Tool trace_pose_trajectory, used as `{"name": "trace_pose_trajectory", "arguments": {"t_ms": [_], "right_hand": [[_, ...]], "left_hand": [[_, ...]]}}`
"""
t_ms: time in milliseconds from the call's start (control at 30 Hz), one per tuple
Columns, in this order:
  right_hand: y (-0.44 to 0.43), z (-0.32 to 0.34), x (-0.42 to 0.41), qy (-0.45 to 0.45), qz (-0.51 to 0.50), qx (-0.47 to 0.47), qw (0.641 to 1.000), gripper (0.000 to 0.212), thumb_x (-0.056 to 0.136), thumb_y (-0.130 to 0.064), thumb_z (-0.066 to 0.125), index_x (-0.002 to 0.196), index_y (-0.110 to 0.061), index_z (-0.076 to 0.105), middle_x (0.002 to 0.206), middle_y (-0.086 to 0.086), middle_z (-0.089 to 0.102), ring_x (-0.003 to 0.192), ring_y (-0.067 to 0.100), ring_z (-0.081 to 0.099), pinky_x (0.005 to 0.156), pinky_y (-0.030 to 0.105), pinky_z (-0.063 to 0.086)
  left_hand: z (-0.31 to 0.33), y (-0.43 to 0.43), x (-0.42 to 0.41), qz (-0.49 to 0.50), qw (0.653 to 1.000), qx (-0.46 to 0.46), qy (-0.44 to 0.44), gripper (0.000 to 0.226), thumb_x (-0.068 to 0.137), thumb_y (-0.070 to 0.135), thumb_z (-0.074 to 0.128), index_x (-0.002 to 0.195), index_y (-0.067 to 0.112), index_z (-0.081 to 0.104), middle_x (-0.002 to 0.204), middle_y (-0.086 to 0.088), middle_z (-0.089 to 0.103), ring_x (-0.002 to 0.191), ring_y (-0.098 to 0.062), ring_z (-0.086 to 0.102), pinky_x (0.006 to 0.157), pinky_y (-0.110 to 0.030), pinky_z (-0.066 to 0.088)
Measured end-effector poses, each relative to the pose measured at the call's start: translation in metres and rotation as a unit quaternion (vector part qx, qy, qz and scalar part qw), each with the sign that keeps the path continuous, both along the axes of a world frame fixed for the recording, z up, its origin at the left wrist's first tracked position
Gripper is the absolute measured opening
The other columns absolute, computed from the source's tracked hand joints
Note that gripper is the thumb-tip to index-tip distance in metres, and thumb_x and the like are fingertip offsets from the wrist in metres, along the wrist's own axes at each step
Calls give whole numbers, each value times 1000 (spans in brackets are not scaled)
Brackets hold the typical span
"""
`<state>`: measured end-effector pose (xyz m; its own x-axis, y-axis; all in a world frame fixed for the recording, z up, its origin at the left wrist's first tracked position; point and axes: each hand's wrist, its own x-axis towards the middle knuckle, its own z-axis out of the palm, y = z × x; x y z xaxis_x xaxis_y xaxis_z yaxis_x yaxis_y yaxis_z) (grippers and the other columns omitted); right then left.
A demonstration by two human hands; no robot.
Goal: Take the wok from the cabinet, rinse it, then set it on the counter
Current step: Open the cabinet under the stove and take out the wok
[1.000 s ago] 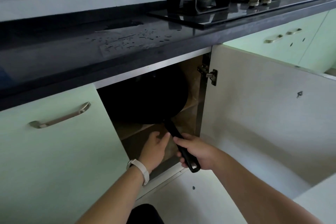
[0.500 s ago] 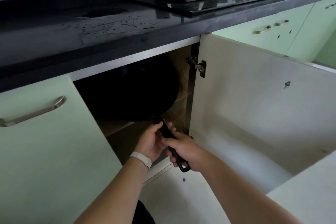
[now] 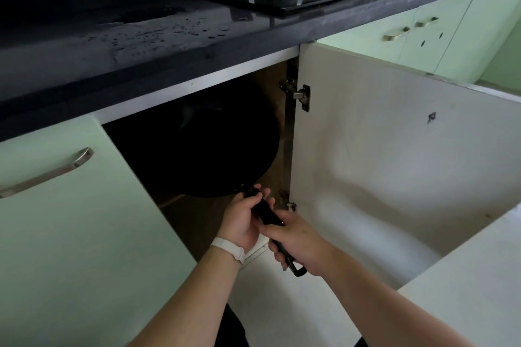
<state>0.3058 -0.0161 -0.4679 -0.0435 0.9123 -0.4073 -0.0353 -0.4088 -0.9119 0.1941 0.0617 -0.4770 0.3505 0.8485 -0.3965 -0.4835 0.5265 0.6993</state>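
So: the big round black metal wok [image 3: 203, 146] is inside the open pale-green cabinet [image 3: 272, 87], seemingly tipped up on edge and filling the opening. Its long black handle [image 3: 267, 213] runs out of the cabinet and down toward the person, which I'd take as the pull axis. Both hands have it. The left hand [image 3: 244, 220] is curled round it next to the pan. The right hand [image 3: 298, 239] is wrapped round the outer end, by the loop. Forearms come up from below the cabinet. The white-lined door [image 3: 394, 163] is swung wide on its right, with the dark stone counter [image 3: 141, 45] above. Probably 1 straight pull.
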Motion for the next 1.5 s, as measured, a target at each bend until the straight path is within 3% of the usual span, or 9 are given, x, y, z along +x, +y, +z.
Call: {"name": "trace_pose_trajectory", "arguments": {"t_ms": [267, 400, 567, 667, 767, 900, 1100, 1300, 1500], "right_hand": [[-29, 6, 12, -23, -7, -11, 1000, 10, 94, -16, 61, 103, -11, 61, 58, 7, 53, 43, 20, 46, 44, 29, 42], [-45, 18, 22, -38, -1, -15, 999, 7, 94, -18, 61, 98, -11, 60, 57, 7, 53, 42, 20, 46, 46, 30, 44], [-65, 42, 30, -42, -9, -70, 997, 17, 94, -22, 65, 101, -8, 61, 58, 6, 54, 40, 18, 46, 44, 28, 43], [-80, 68, 35, -50, -10, -102, 993, 12, 93, -22, 65, 94, -11, 60, 59, 7, 56, 37, 16, 46, 43, 25, 42], [-101, 100, 40, -71, -13, -132, 989, 8, 92, -20, 62, 92, -13, 59, 60, 9, 57, 37, 17, 46, 43, 25, 43], [-140, 154, 45, -100, -15, -178, 979, 18, 93, -18, 61, 102, -3, 60, 63, 12, 58, 39, 19, 46, 44, 25, 43], [-207, 231, 57, -72, -32, -214, 974, 18, 95, -13, 59, 104, 3, 57, 64, 15, 56, 37, 17, 44, 41, 25, 37], [-255, 286, 59, -49, -63, -226, 971, 9, 91, -10, 59, 94, -2, 56, 55, 5, 54, 37, 19, 43, 40, 29, 35], [-282, 354, 67, -29, -78, -233, 969, 16, 92, -8, 60, 103, 3, 55, 52, 4, 53, 38, 20, 44, 39, 29, 39]], "left_hand": [[7, -28, 10, -10, 1000, 3, -3, 20, 92, -3, 54, 109, 7, 59, 101, -12, 66, 79, -22, 66, 75, -33, 55], [15, -43, 16, -30, 999, -5, -14, 21, 92, -2, 54, 110, 8, 59, 98, -10, 67, 78, -21, 66, 80, -35, 54], [35, -61, 24, -44, 997, -57, 21, 19, 94, -3, 52, 108, 8, 59, 90, -10, 68, 74, -21, 66, 92, -40, 50], [54, -75, 32, -43, 993, -106, 42, 18, 94, -4, 53, 105, 9, 60, 92, -10, 68, 74, -21, 68, 85, -36, 53], [81, -94, 37, -51, 988, -140, 46, 18, 94, -5, 52, 104, 9, 59, 91, -9, 68, 73, -21, 68, 75, -31, 57], [126, -132, 49, -62, 975, -208, 45, 17, 94, -7, 50, 102, 7, 57, 91, -11, 65, 73, -23, 65, 78, -34, 54], [192, -194, 65, -100, 955, -273, 61, 16, 93, -8, 50, 99, 5, 57, 88, -13, 63, 73, -25, 63, 72, -35, 54], [259, -236, 72, -128, 946, -288, 71, 17, 93, -9, 50, 100, 5, 56, 89, -13, 62, 76, -26, 62, 76, -36, 54], [331, -261, 78, -130, 946, -289, 68, 19, 92, -9, 50, 102, 5, 56, 89, -13, 62, 77, -27, 63, 74, -36, 54]]}}
